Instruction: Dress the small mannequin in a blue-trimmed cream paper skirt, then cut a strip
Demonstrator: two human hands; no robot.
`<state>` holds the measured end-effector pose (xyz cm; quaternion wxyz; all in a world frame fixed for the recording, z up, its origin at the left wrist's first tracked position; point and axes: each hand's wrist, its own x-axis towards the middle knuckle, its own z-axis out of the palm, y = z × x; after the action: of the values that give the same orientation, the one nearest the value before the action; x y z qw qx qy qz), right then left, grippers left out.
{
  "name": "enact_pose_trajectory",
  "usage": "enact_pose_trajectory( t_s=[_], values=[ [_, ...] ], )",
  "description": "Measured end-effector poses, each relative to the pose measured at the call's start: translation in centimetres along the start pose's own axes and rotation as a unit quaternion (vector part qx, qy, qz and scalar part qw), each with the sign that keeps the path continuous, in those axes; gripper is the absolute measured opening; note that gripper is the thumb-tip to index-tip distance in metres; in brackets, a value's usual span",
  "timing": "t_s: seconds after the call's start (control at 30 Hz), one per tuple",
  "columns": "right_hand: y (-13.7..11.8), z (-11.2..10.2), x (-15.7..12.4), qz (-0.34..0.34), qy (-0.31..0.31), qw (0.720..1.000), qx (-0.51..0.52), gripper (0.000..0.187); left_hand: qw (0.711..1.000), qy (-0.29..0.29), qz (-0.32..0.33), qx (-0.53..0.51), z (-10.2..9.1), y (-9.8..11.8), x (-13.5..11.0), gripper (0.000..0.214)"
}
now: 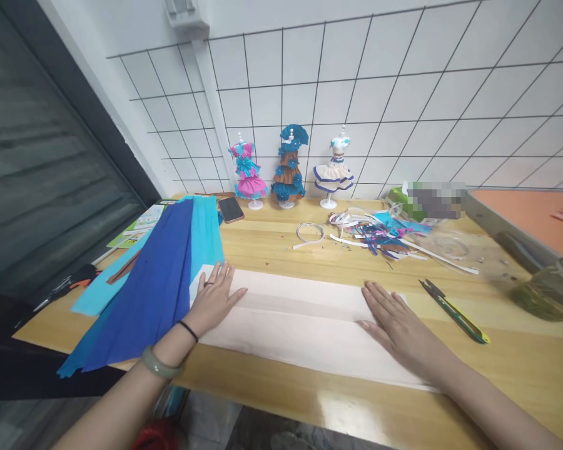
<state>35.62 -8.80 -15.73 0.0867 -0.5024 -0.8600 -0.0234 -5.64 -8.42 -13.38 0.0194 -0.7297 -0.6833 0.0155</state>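
A long pale pink sheet of crepe paper (291,331) lies across the wooden table in front of me, with a darker band along its length. My left hand (216,297) rests flat on its left end, fingers spread. On the right end lies my right hand (391,315), palm down with the fingers stretched out. Blue and turquoise crepe paper strips (154,281) hang over the table's front edge, next to my left hand. To the right of my right hand are yellow-green thread snips (455,312).
Three small dress forms in paper dresses, one pink (251,169), one brown and teal (289,165), one white (334,172), stand by the wall. A phone (231,210), paper scraps (385,234), a coiled tube (310,233), scissors (68,284) and a jar (551,290) lie around.
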Motion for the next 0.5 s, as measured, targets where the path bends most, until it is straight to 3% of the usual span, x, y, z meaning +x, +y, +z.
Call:
enact_pose_trajectory(
  t_s=[0.1,0.23,0.33,0.4,0.5],
  values=[
    [0.3,0.1,-0.3,0.026,-0.003,1.000,-0.017,0.070,0.999,0.010,-0.048,-0.001,0.2,-0.1,-0.2,0.072],
    [0.3,-0.1,-0.5,0.041,-0.020,0.999,-0.017,0.075,0.998,-0.005,-0.056,-0.008,-0.2,0.0,-0.3,0.072],
    [-1.0,-0.8,0.7,0.046,-0.012,0.999,-0.007,0.076,0.998,0.035,-0.047,-0.010,-1.1,2.0,-0.2,0.074],
    [-3.0,-1.4,2.3,0.029,0.005,1.000,0.009,0.076,0.996,0.081,0.018,-0.014,-1.6,4.6,0.1,0.070],
    [-6.4,-2.1,5.2,-0.039,0.004,0.998,0.057,0.074,0.985,0.085,0.143,-0.052,-1.7,9.0,0.6,0.060]
  ],
)
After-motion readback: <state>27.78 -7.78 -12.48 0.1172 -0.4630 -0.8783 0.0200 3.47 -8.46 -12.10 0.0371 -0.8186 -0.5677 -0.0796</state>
